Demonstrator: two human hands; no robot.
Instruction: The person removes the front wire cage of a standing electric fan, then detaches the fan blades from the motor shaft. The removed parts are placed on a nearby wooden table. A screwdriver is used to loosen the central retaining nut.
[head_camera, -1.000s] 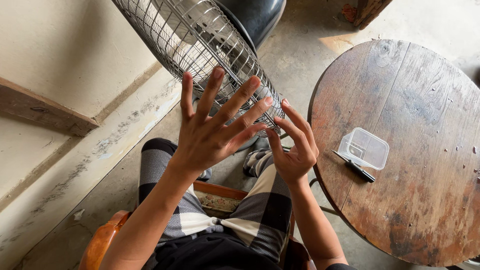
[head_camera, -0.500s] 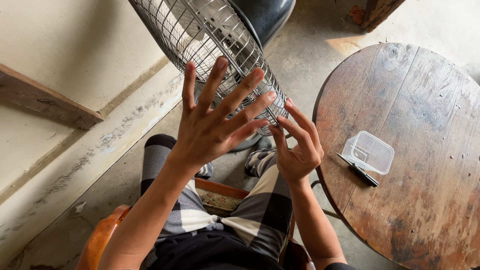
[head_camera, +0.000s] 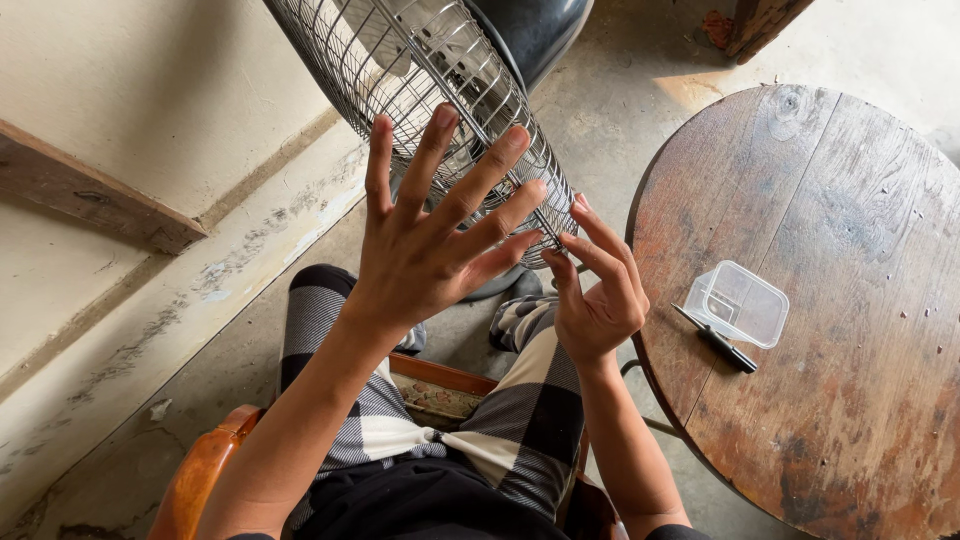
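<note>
Silvery round wire fan guard (head_camera: 420, 110) stands just ahead of both hands; left hand (head_camera: 430, 250) splayed flat on it, gripping nothing; right hand (head_camera: 600, 295) pinches its rim; looks light, springy, best held by the rim.

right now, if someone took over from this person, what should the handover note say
Left hand: open, fingers spread, palm flat against the wire fan guard.
Right hand: fingertips pinching at the guard's lower rim; whether it grips a small part cannot be seen.
Things: the guard stands tilted in front of the knees. A clear plastic tub and a dark pen-like tool lie on the round wooden table, untouched.
Done: guard steadied. Left: whatever the rim work is; no change shows on it.
</note>
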